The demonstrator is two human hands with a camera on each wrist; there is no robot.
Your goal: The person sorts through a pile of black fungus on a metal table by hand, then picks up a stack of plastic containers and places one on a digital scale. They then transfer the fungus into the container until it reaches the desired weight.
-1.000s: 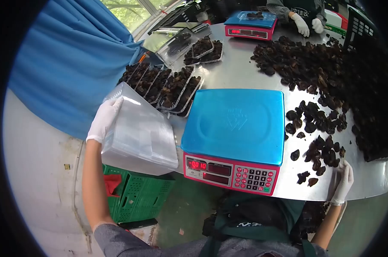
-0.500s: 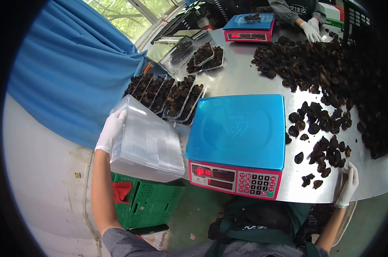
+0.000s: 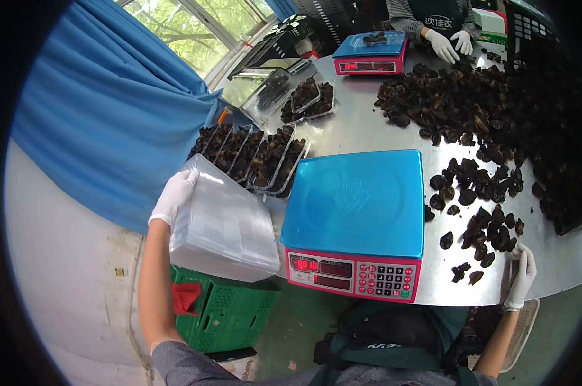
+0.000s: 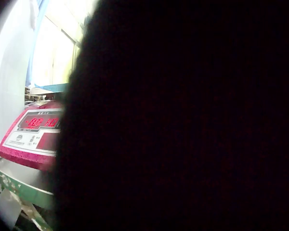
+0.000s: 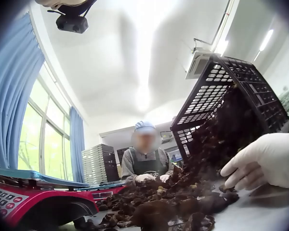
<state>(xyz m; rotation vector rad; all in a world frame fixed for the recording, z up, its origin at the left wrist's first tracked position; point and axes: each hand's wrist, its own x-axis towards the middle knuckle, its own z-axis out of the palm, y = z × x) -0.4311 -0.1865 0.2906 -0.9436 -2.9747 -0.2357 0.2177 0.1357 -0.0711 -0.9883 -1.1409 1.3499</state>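
Note:
My gloved left hand (image 3: 177, 195) grips the upper left edge of a stack of clear plastic trays (image 3: 227, 222), left of the near scale (image 3: 355, 202). That scale has a blue pan and reads -0.010. In the left wrist view, black covers most of the picture, with part of the scale (image 4: 33, 130) at the left. My gloved right hand (image 3: 522, 276) rests at the table's front edge beside loose wood ear mushrooms (image 3: 490, 231). Its fingers hang loosely bent in the right wrist view, where the hand (image 5: 267, 163) has its fingertips close to the dark pieces.
Filled trays (image 3: 259, 154) stand behind the stack. A large mushroom heap (image 3: 458, 103) spills from a tipped black crate (image 5: 207, 96). Across the table a person with gloved hands (image 3: 442, 48) works near a second scale (image 3: 368, 55). A green crate (image 3: 233, 315) stands below.
The head view has shifted, so the scale and stack sit slightly lower in it. Both my hands keep their places at the stack and table edge. The other person's hands have moved.

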